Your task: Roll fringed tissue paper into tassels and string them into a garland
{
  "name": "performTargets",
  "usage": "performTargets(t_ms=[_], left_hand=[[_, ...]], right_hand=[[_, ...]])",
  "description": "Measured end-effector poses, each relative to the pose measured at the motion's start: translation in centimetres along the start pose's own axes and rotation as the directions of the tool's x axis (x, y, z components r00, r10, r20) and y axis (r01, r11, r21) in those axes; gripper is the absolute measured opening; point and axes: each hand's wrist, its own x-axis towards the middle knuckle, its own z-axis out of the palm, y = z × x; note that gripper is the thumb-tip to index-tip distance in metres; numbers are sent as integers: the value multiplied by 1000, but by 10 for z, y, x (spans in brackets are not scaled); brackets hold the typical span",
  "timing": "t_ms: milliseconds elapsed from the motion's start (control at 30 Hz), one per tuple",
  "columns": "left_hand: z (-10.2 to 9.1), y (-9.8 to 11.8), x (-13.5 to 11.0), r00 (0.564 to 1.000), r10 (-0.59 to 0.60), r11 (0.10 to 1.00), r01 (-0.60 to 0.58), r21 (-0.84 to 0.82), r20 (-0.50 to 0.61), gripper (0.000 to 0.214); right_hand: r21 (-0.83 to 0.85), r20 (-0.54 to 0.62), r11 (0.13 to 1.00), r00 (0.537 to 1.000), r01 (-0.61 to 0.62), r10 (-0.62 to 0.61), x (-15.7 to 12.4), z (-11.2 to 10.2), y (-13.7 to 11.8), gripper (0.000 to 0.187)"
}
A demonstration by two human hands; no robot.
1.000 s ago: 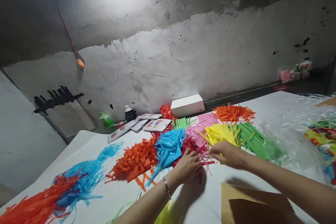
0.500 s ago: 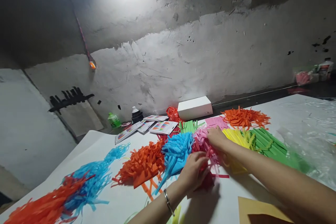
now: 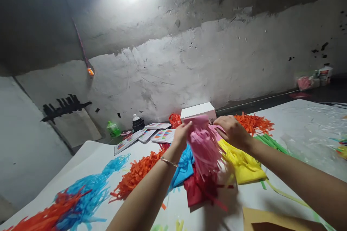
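My left hand (image 3: pixel 182 134) and my right hand (image 3: pixel 232 131) are both raised above the white table cover (image 3: pixel 292 130), each closed on the top edge of a pink fringed paper bundle (image 3: pixel 204 145) whose strips hang down between them. Under the bundle lie a dark red fringed sheet (image 3: pixel 199 190), a blue one (image 3: pixel 184 168) and a yellow one (image 3: pixel 241 162). An orange fringed pile (image 3: pixel 137 175) sits left of my left forearm, which wears a thin bracelet.
Long blue and red-orange fringe (image 3: pixel 67 202) lies at the near left. Orange fringe (image 3: pixel 253 122) and green strips (image 3: pixel 269 143) lie to the right. A white box (image 3: pixel 197 110), colour booklets (image 3: pixel 162 135), bottles (image 3: pixel 137 122) stand by the wall. Brown card (image 3: pixel 273 220) sits at the near edge.
Both hands rose from the piles on the table, lifting the pink fringed bundle up between them. The view shifted slightly.
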Motion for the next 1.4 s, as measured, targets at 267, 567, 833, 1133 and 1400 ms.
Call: performTargets(t_ms=[267,567,833,1133,1400], left_hand=[[-63,83,-88,985,-84,927,22,-374,-150,27],[0,79,-263,955,-295,780,256,-571,26,42],[70,4,-415,983,-181,856,159,-493,4,50],[114,-38,-475,952,-305,892,284,-352,-4,47],[106,5,-471,946,-324,867,306,-393,23,48]], right_hand=[[146,-1,989,1000,-29,30,-66,-15,18,8],[597,-195,785,979,167,-61,-119,-113,-128,16],[503,-40,860,992,-84,120,-215,-128,-212,19],[492,-212,867,955,-79,207,-290,-136,-235,29],[630,37,696,908,-345,417,-295,-131,-233,16]])
